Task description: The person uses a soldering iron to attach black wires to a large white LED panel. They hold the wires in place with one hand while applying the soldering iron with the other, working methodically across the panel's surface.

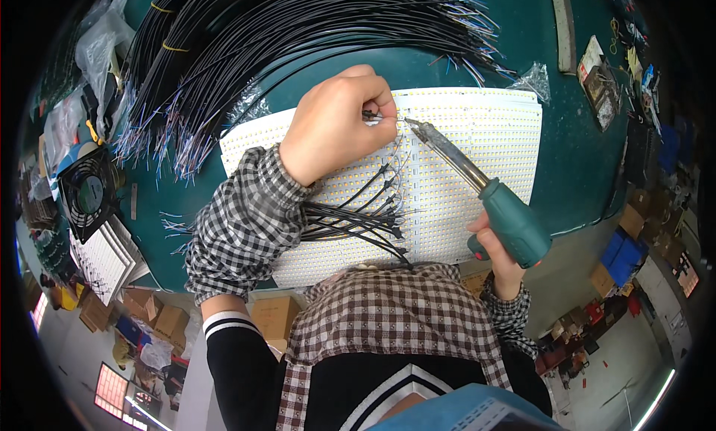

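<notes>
Two risks: your left hand (335,125) pinches the black wire (371,115) beside the soldering iron (477,185) your right hand (498,256) grips; a slip burns fingertips.

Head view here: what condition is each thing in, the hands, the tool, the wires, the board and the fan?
Left hand: pinching a black wire end against the board.
Right hand: gripping the soldering iron's green handle.
Soldering iron: tilted, tip at the pinched wire.
White LED board: lying flat on the green table.
Attached black wires: fanned across the board.
Loose wire bundle: spread out behind.
Fan: spinning or still, cannot tell.
</notes>
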The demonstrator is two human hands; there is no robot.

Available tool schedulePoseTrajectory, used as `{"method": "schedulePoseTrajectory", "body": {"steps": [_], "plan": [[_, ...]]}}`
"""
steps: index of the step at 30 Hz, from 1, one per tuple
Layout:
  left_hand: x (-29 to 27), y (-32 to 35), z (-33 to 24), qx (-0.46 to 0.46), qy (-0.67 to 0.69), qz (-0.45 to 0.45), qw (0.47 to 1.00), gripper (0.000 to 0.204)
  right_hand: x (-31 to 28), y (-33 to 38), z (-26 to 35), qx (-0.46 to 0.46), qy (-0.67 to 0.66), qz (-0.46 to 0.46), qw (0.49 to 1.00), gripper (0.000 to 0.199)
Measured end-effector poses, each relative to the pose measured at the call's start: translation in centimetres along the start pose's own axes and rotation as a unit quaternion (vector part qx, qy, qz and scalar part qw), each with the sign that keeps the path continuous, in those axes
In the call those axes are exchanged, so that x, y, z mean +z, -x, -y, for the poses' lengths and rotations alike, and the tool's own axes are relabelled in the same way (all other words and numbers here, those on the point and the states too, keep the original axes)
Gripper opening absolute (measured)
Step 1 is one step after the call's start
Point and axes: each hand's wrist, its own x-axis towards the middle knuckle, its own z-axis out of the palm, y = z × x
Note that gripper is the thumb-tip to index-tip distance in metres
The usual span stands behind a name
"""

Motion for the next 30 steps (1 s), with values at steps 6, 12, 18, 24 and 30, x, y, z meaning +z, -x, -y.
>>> {"method": "schedulePoseTrajectory", "body": {"steps": [6,12,18,24,30], "plan": [[0.1,-0.1,0.1,0.0,0.008,-0.004,1.0,0.007,0.3,-0.3,0.7,-0.01,-0.012,0.006,1.0,0.026],[0.1,-0.1,0.1,0.0,0.02,-0.004,1.0,0.007,0.1,0.0,-0.5,-0.019,-0.003,-0.01,1.0,0.043],[0.1,-0.1,0.2,0.003,0.016,-0.002,1.0,0.006,-0.8,0.4,-1.3,-0.043,0.018,-0.002,0.999,0.046],[0.0,0.1,0.0,-0.01,0.0,0.018,1.0,0.008,-0.1,0.3,-0.3,-0.03,0.003,-0.019,0.999,0.033],[0.4,3.0,-3.1,0.156,-0.187,-0.156,0.957,0.016,-0.6,0.9,-0.1,0.004,0.001,-0.019,1.0,0.045]]}}
